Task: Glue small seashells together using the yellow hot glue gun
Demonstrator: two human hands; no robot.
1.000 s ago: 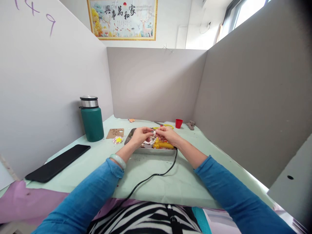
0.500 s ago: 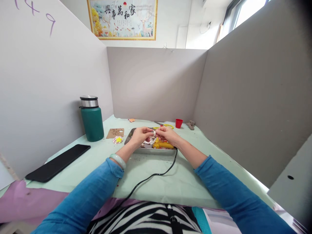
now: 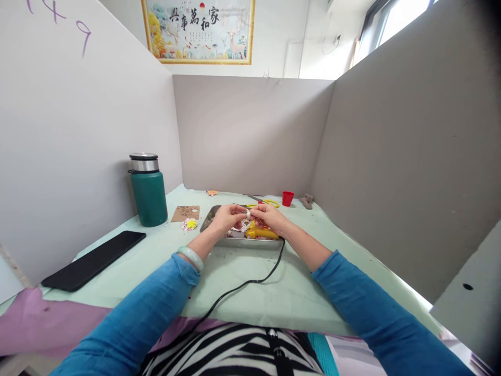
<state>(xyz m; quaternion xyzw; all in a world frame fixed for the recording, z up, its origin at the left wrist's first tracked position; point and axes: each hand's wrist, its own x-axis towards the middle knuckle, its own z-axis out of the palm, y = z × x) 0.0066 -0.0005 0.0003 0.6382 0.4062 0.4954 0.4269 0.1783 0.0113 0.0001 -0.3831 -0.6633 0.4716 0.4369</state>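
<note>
Over a metal tray (image 3: 250, 243), my left hand (image 3: 228, 217) and my right hand (image 3: 271, 216) meet fingertip to fingertip. A small white piece (image 3: 248, 213) is pinched between them; its kind is too small to make out. Below my right hand a yellow glue gun (image 3: 263, 232) lies in the tray, and its black cord (image 3: 250, 281) runs over the table toward my lap. White scraps (image 3: 238, 228) and other small bits lie in the tray, partly hidden by my hands.
Left of the tray are a brown card (image 3: 185, 213), a yellow flower piece (image 3: 190, 224), a green bottle (image 3: 148, 193) and a black phone (image 3: 96, 260). Behind it lie yellow-handled scissors (image 3: 270, 202), a red cup (image 3: 287, 198) and a grey-brown lump (image 3: 307, 201). Grey partitions (image 3: 250, 130) enclose the table.
</note>
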